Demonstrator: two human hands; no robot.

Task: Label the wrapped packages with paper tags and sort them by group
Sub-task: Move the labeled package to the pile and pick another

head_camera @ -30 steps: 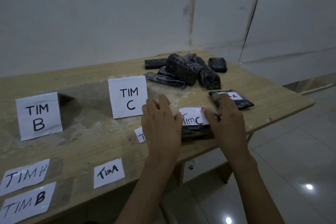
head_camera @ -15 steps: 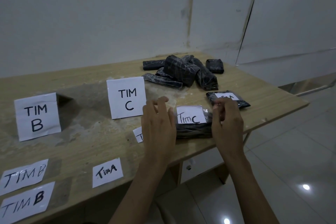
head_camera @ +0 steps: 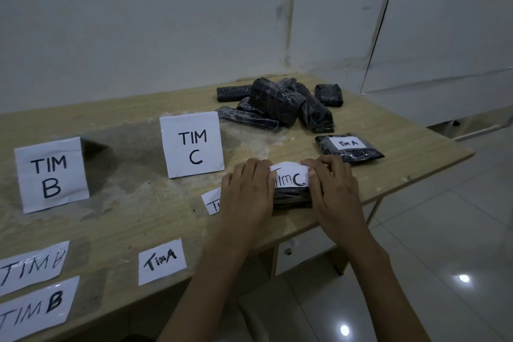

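A black wrapped package (head_camera: 291,197) lies near the table's front edge with a white "TIM C" tag (head_camera: 290,176) on top of it. My left hand (head_camera: 247,191) lies over the package's left end, its fingers pressing the tag's left edge. My right hand (head_camera: 330,183) covers the right end, with its fingers on the tag's right edge. Behind my right hand lies a package tagged "Tim A" (head_camera: 348,147). A pile of untagged black packages (head_camera: 280,104) sits at the back. Upright signs "TIM C" (head_camera: 193,144) and "TIM B" (head_camera: 51,175) stand to the left.
Loose tags lie on the wooden table (head_camera: 133,219): a "Tim A" tag (head_camera: 161,261) near the front edge, two "TIM B" tags (head_camera: 33,265) (head_camera: 34,308) at the front left, and one partly hidden tag (head_camera: 212,201) under my left hand. Tiled floor lies to the right.
Both hands have moved inward over the package's ends and now press the "TIM C" tag down from both sides; the package sits in about the same spot.
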